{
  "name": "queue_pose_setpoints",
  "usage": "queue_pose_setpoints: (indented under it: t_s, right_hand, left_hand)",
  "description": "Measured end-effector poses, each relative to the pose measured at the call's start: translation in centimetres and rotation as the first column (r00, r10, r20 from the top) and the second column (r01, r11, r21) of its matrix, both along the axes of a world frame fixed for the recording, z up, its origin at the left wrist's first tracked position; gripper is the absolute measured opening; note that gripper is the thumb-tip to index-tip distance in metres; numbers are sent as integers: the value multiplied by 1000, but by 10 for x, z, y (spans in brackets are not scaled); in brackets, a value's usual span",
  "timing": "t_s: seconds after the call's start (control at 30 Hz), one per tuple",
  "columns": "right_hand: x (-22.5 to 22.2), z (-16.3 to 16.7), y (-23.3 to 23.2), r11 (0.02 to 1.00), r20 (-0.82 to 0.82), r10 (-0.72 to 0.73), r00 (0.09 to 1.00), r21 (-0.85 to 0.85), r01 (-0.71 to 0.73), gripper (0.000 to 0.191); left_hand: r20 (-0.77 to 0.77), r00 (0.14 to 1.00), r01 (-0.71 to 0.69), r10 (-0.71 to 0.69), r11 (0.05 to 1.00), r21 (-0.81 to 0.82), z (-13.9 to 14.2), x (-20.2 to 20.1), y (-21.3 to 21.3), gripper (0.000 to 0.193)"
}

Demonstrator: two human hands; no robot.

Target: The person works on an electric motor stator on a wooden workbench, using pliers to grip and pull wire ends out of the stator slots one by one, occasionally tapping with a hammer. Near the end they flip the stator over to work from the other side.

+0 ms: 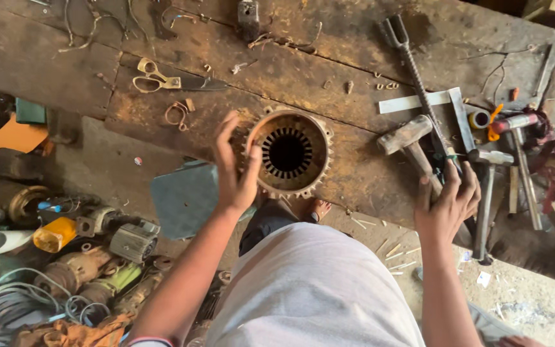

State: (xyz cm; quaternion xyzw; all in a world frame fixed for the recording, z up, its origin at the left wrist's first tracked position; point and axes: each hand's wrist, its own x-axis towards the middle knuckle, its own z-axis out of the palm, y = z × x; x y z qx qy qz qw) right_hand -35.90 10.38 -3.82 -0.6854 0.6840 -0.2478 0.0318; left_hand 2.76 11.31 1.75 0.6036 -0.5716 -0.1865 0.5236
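Note:
A round motor stator (288, 153) with a slotted dark bore stands on end at the front of a worn wooden bench (329, 71). My left hand (234, 168) presses flat against its left side, fingers spread. My right hand (449, 200) rests on the bench edge to the right, fingers over the wooden handle of a hammer (407, 136) and a slim dark tool; whether it grips them is unclear.
Scissors (165, 80) lie at the back left. A ribbed steel rod (419, 83), a metal square (448, 106), more hammers (505, 138) and tape (480, 119) crowd the right. Old motors, cables and a yellow part (52, 234) pile on the floor at left.

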Motion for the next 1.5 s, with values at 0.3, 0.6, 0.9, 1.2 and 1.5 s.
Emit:
queue_pose_setpoints:
  t_s: [0.3,0.6,0.9,1.2,1.5]
  right_hand:
    - [91,52,6,946,309,286,907,61,-319,65]
    - [172,42,-15,785,440,567,696,-35,-618,86]
    - [159,40,-98,893,834,192,518,71,-445,90]
    - [164,14,-100,853,938,-22,347,199,-483,77]
    - [178,29,-78,786,775,283,565,149,-599,68]
  left_hand:
    - [495,835,401,-242,883,-243,8,22,-28,47]
    - [594,603,715,-533,691,-106,19,36,-41,38]
    - [472,819,438,-325,887,-149,53,-23,-108,27]
    - [286,841,223,-460,775,591,39,2,-203,69]
    - [-22,977,200,-211,882,427,-18,78,-150,69]
